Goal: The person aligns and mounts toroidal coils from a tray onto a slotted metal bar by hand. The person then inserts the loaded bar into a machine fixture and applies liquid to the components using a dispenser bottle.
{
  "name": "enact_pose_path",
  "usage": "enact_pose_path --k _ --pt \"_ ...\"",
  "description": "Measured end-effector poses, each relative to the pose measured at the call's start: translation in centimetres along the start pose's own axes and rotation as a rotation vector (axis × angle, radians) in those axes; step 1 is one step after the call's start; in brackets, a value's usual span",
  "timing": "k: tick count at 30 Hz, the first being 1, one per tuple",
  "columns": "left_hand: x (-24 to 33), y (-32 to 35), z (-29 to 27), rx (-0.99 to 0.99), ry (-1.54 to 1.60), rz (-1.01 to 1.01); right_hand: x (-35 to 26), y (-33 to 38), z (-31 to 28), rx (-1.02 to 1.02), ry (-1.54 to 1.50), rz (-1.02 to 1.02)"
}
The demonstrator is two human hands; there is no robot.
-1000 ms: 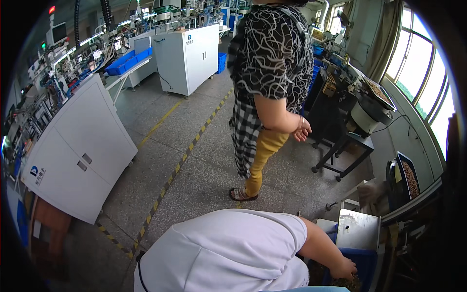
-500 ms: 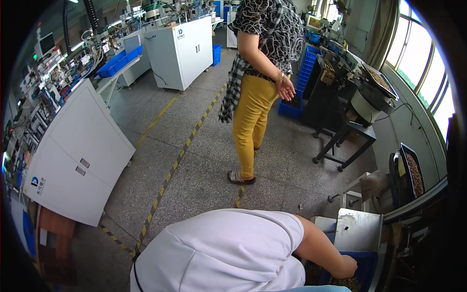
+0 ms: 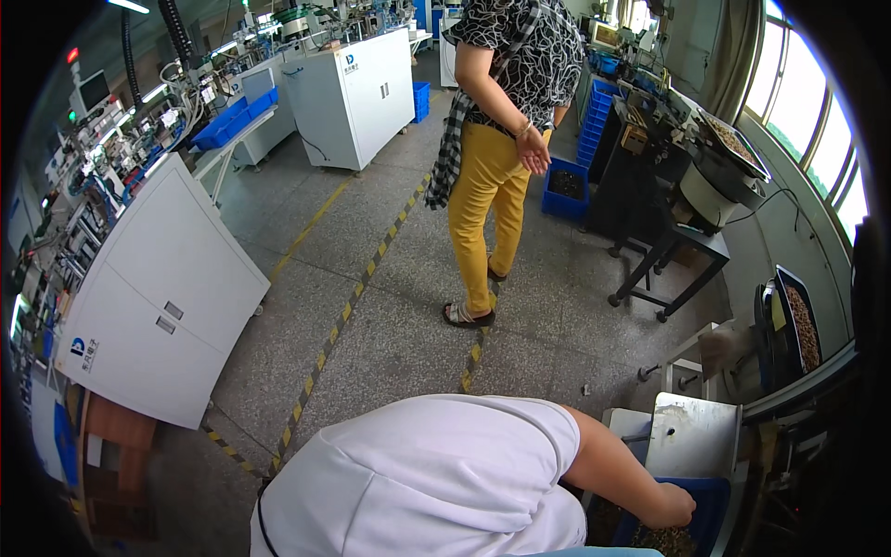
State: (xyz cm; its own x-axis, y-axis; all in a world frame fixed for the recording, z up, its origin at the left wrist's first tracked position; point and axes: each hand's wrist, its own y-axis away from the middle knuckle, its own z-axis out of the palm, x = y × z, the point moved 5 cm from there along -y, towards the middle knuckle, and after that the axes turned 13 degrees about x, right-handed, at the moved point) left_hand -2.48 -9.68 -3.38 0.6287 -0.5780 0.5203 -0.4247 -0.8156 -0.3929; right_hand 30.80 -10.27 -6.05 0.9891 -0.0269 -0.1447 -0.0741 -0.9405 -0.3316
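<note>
My left arm, in a white short sleeve, reaches to the right along the lower edge. At its end my left hand is over a blue bin at the lower right. The fingers look curled inward and closed, and what they hold, if anything, is hidden. Small brownish parts lie in the bin just below the hand. Above the bin stands a pale metal plate. My right hand is out of view.
A person in yellow trousers stands ahead on the speckled floor, one hand behind the back. White machine cabinets line the left. On the right are a bowl feeder on a black stand, a tray of brown parts and stacked blue bins.
The person in yellow trousers has stepped a little farther away. The view has shifted slightly. My left hand stays at the blue bin.
</note>
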Motion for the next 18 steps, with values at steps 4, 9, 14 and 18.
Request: enact_pose_path --k 4,9,14,18 --pt "-0.2 -0.6 0.6 0.036 -0.059 0.156 -0.6 -0.3 -0.6 0.04 -0.03 0.046" --pt "-0.7 0.1 -0.1 0.155 0.093 0.103 -1.5 -1.0 -1.5 0.088 -0.067 0.09" --pt "-0.3 -0.7 0.1 0.316 0.183 0.224 -1.1 0.4 -4.6 0.173 -0.095 0.206" --pt "-0.9 -1.5 1.0 0.469 0.588 0.02 1.8 -0.7 -3.7 0.303 0.082 0.151"
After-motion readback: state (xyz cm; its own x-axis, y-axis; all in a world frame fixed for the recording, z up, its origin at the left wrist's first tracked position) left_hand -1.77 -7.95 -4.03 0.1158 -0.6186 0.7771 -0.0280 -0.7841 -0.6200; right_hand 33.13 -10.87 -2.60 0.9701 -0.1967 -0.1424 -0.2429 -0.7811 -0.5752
